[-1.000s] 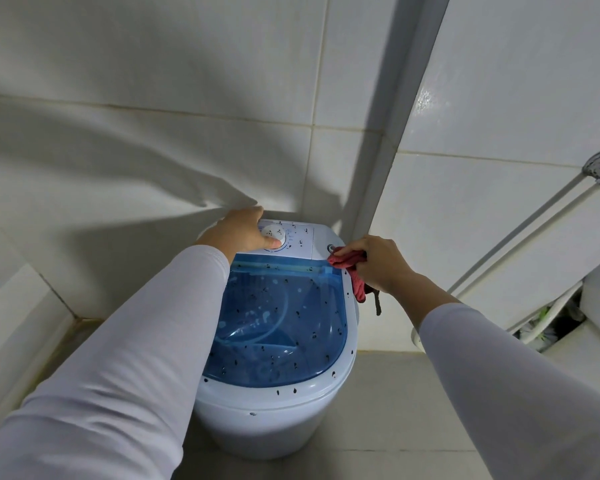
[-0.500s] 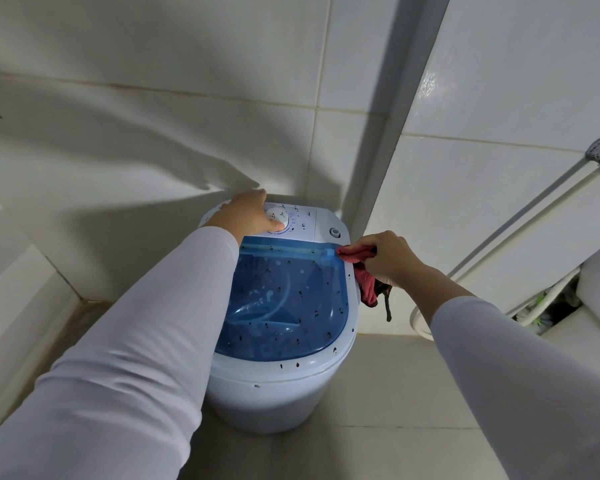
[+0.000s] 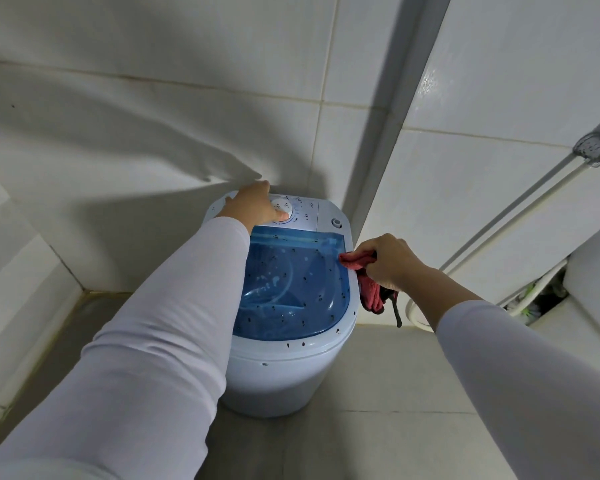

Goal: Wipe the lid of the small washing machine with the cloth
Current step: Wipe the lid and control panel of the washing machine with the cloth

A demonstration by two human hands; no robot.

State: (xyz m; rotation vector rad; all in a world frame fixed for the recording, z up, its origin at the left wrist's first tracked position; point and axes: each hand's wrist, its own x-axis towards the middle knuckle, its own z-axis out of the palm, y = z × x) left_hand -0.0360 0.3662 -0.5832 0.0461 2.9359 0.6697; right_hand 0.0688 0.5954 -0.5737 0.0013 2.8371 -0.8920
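Note:
A small white washing machine (image 3: 284,368) stands in the tiled corner. Its clear blue lid (image 3: 291,289) is shut and dotted with dark specks. My left hand (image 3: 253,206) rests flat on the white control panel, fingers by the round dial (image 3: 280,210). My right hand (image 3: 387,261) grips a red cloth (image 3: 357,261), which touches the lid's right edge near its back corner. The rest of the cloth hangs down beside the machine, with a dark strap dangling below it.
Tiled walls close in behind and to the right, meeting at a corner strip (image 3: 388,133). White pipes with a metal clamp (image 3: 594,152) run along the right wall. A white fixture (image 3: 589,289) sits at the far right. Grey tiled floor (image 3: 378,427) lies in front.
My right hand has slid the cloth from the back right corner a little forward along the lid's right edge. My left hand stays on the control panel. The view has shifted slightly.

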